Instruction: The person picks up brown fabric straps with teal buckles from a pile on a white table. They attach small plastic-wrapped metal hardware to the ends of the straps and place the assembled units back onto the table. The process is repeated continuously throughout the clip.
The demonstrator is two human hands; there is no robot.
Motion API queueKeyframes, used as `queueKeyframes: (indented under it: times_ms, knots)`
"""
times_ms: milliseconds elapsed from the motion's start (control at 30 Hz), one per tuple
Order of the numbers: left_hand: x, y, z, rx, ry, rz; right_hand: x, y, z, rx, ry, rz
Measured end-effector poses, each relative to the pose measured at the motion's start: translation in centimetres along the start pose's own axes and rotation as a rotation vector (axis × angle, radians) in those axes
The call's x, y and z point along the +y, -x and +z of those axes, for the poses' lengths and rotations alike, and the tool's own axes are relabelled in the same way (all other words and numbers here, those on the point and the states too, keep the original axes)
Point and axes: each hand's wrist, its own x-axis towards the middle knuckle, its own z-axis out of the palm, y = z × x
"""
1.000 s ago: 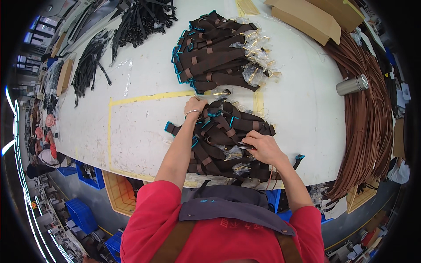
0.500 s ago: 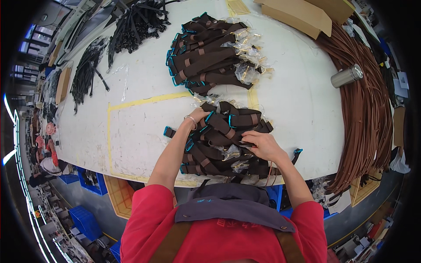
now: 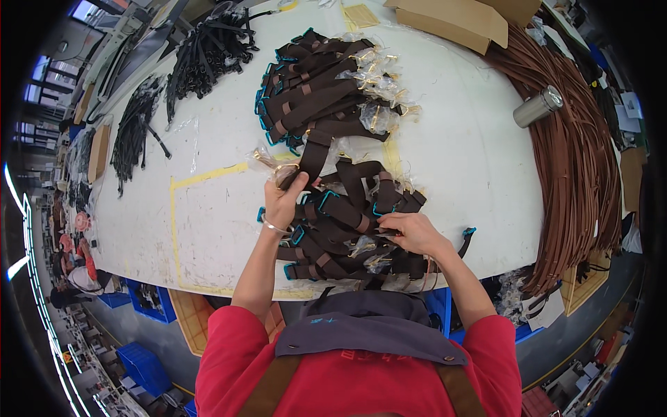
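Note:
My left hand (image 3: pixel 283 200) is closed on a dark brown webbing strap (image 3: pixel 317 154), near its end with gold-coloured hardware in clear plastic (image 3: pixel 272 164). The strap rises from my fist toward the far pile. Over the near pile of straps (image 3: pixel 340 208), my right hand (image 3: pixel 415 234) is closed in a pinch. A small greyish thing seems to show at its fingertips, too small to name. Turquoise buckles (image 3: pixel 326 201) and plastic-wrapped ends are mixed through this near pile.
Beyond lies a second pile of brown straps (image 3: pixel 313 90). Black straps (image 3: pixel 212 52) lie far left. At right, a steel flask (image 3: pixel 538 106) rests against long brown strips (image 3: pixel 573 160). A cardboard box (image 3: pixel 451 24) stands at the back. Yellow tape (image 3: pixel 208 174) marks the white table (image 3: pixel 222 229).
My left hand has drawn a strap up out of the near pile, its plastic-wrapped end now at the fist. My right hand stays pinched over the pile. The whole view has shifted slightly.

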Motion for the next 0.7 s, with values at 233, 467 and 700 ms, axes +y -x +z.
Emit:
queueKeyframes:
  times_ms: [233,467,700]
  knots:
    - [9.5,2.6,0.0,-0.299,-0.345,0.163,-0.4,0.9,0.3,0.021,0.052,0.005]
    - [15.2,1.5,2.5,-0.361,-0.850,0.250,-6.0,0.9,-4.3,0.359,-0.803,0.186]
    - [11.6,1.2,1.1,-0.521,-0.148,-0.200,-7.9,-7.0,-3.0,-0.109,-1.198,0.159]
